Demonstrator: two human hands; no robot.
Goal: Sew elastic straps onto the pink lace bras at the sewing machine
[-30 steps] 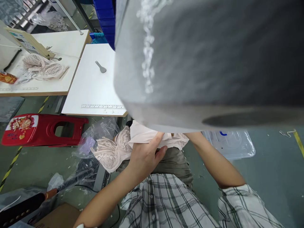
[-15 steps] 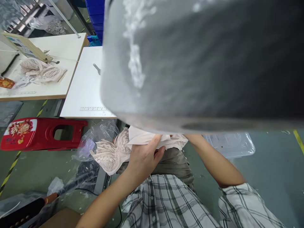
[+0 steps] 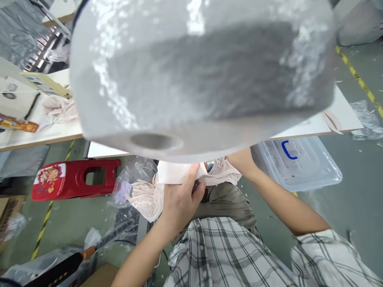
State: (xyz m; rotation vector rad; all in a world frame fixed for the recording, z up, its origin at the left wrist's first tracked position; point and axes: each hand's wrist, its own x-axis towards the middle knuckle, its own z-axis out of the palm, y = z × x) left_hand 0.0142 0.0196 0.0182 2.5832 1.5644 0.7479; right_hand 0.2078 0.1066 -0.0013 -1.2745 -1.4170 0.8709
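My left hand [image 3: 181,197] pinches a pale pink lace bra [image 3: 147,196] over my lap, thumb and fingers closed on its smooth inner fabric. A lace cup hangs to the left of the hand. My right forearm [image 3: 269,193] reaches in from the right, but the right hand itself is hidden behind a large blurred grey machine body [image 3: 203,71] that fills the top of the view. More lace of the garment [image 3: 223,175] shows just below that body.
A white table [image 3: 338,119] runs behind the machine. A clear plastic lidded box [image 3: 296,163] sits on the floor at right. A red stool [image 3: 74,183] lies at left, with plastic bags [image 3: 131,179] beside it. More lace pieces [image 3: 60,109] rest on a far table.
The view has swung right and down, so the grey machine body now covers more of the top. My left hand keeps its grip on the bra in about the same place.
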